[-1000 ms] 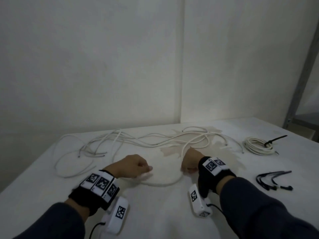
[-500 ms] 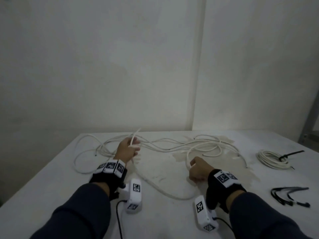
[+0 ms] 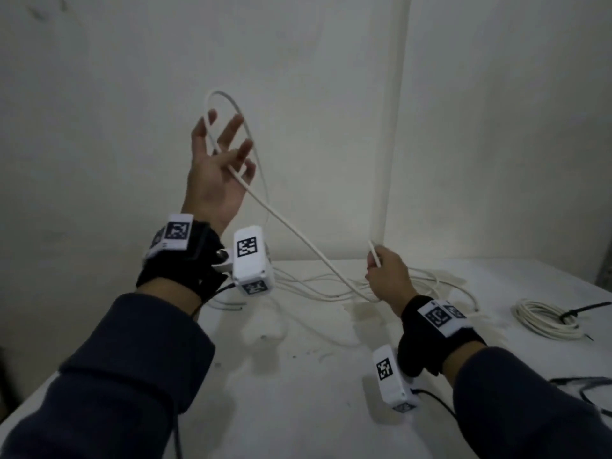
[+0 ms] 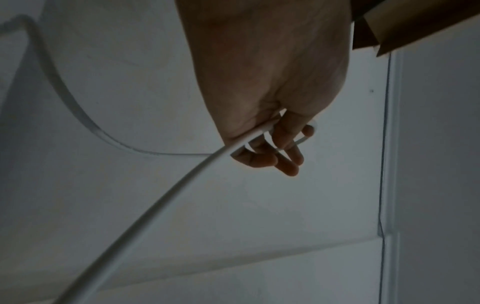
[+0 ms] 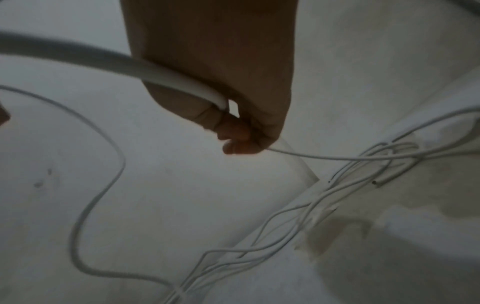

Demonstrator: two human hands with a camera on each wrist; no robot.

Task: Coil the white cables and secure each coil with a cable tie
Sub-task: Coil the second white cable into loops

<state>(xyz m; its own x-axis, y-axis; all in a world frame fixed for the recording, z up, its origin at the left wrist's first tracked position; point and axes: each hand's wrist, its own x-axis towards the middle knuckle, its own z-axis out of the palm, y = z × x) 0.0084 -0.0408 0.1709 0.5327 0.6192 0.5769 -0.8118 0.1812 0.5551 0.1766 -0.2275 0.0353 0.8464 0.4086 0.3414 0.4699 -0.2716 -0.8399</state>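
One white cable [image 3: 291, 226] is off the table [image 3: 298, 409] and strung between both hands. The left hand [image 3: 215, 170] is raised high with its fingers [image 3: 231, 130] spread and nearly straight, a wide, loose grip; the cable loops over them in an arc and runs down to the right. The left wrist view shows the strand crossing the base of the fingers rather than being pinched. The right hand [image 3: 387, 273], lower and nearer the table, has its grip closed tight around the same cable close to its free end, which pokes up from the fist.

At the far right lies a finished coil [image 3: 543, 318] with a dark tie around it, so one cable looks done. Behind the hands a tangle of loose cables [image 3: 331, 286] is spread across the far side of the table, uncoiled. Spare black cable ties [image 3: 583, 387] wait at the near right edge. By my reading the current cable is only at its first loop, and most of the work remains.
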